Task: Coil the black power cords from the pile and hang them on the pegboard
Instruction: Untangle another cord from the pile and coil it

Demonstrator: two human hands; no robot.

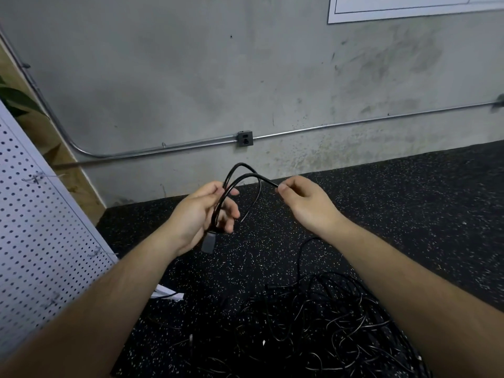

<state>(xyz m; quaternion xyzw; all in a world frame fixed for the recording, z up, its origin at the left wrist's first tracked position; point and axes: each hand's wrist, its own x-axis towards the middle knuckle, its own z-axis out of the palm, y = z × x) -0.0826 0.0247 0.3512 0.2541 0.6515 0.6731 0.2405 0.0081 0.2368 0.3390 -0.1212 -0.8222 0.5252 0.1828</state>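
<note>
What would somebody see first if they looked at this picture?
Two hands in the middle catch the eye: the left hand holds loops of a black cord, and the right hand pinches the same cord beside it. Below them, a big tangled pile of black cords lies on the speckled floor. A white pegboard fills the left edge.
</note>
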